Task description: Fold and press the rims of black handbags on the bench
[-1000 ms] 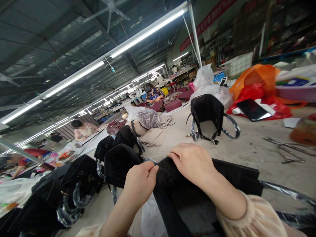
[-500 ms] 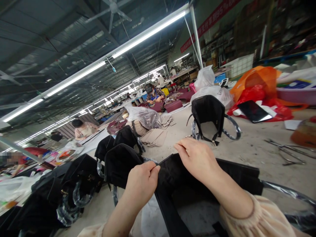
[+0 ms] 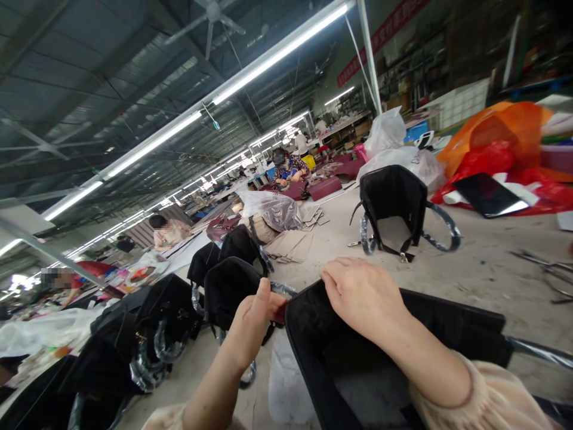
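Observation:
A black handbag (image 3: 439,334) lies open in front of me on the worktable (image 3: 483,275). My left hand (image 3: 253,322) pinches the bag's near left corner at the rim, thumb up, fingers closed. My right hand (image 3: 362,295) rests over the far rim of the bag's opening, its fingers curled down over the edge. A plastic-wrapped handle (image 3: 537,352) trails from the bag to the right.
A row of black bags (image 3: 170,322) with wrapped handles stands to my left. Another black bag (image 3: 394,203) stands upright further back. Cardboard pieces (image 3: 290,245), clear plastic bags (image 3: 268,209), orange and red bags (image 3: 496,143), scissors (image 3: 546,269). Other people work at distant tables.
My left hand has shifted its grip, thumb now raised at the bag's corner. The right hand has slid slightly along the rim. The view has tilted a little.

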Demonstrator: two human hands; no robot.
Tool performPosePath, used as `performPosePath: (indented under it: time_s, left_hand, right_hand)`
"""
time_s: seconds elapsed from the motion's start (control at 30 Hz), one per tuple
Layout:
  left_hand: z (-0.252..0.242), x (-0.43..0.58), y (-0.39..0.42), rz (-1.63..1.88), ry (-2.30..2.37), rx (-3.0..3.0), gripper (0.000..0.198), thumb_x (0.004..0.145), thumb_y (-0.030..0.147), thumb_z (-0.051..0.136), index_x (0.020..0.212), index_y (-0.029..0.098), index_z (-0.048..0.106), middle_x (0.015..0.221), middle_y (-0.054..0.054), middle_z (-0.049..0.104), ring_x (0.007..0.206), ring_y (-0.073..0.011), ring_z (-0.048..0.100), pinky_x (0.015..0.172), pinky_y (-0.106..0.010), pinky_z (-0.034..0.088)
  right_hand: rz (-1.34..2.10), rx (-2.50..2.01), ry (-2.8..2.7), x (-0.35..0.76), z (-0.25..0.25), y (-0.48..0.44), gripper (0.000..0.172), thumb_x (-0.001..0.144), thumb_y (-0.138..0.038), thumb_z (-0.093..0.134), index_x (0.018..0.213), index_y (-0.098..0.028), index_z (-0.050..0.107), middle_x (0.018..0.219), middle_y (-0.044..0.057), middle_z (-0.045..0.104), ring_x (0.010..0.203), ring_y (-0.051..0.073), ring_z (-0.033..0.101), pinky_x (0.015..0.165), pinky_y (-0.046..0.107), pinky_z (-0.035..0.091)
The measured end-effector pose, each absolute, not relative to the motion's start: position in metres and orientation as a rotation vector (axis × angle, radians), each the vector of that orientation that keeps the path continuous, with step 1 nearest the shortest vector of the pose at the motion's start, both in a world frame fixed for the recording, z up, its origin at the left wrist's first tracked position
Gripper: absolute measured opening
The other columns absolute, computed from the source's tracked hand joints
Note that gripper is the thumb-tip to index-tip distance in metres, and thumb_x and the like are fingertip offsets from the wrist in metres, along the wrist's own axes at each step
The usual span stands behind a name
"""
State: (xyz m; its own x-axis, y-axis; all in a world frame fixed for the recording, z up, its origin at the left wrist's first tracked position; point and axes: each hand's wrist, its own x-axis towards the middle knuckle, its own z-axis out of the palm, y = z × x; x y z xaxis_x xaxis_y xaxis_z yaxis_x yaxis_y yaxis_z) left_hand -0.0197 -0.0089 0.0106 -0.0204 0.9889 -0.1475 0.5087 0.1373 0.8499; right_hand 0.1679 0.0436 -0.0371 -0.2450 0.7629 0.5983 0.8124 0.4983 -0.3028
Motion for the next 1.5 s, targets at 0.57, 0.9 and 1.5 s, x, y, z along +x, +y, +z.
performPosePath:
  time_s: [0.57, 0.9, 1.5]
  left_hand:
    - [0.021, 0.002, -0.008, 0.013, 2.195, 2.207, 0.031, 0.085, 0.039, 0.049, 0.062, 0.019, 0.053, 0.057, 0.001, 0.053, 0.054, -0.012, 0.048, 0.054, -0.025, 0.021]
    - [0.017, 0.008, 0.009, -0.164, 2.179, 2.318, 0.035, 0.089, 0.036, 0.047, 0.06, 0.018, 0.054, 0.058, -0.001, 0.057, 0.057, -0.0144, 0.051, 0.055, -0.026, 0.022]
    - [0.01, 0.004, 0.008, -0.059, 2.19, 2.272, 0.035, 0.089, 0.034, 0.045, 0.058, 0.018, 0.048, 0.055, 0.001, 0.051, 0.053, -0.0123, 0.046, 0.053, -0.025, 0.022]
  right_hand:
    - [0.209, -1.204, -1.755, 0.181, -0.032, 0.049, 0.03, 0.098, -0.031, 0.036, 0.071, -0.021, 0.045, 0.071, 0.0, 0.054, 0.068, 0.015, 0.052, 0.066, 0.03, 0.034]
    - [0.055, -1.282, -1.991, 0.175, -0.036, 0.046, 0.018, 0.088, -0.025, 0.055, 0.071, -0.023, 0.059, 0.078, -0.001, 0.061, 0.082, 0.018, 0.057, 0.065, 0.03, 0.034]
    - [0.122, -1.251, -1.978, 0.179, -0.035, 0.046, 0.013, 0.088, -0.034, 0.059, 0.079, -0.024, 0.063, 0.082, -0.001, 0.062, 0.083, 0.017, 0.058, 0.066, 0.029, 0.035]
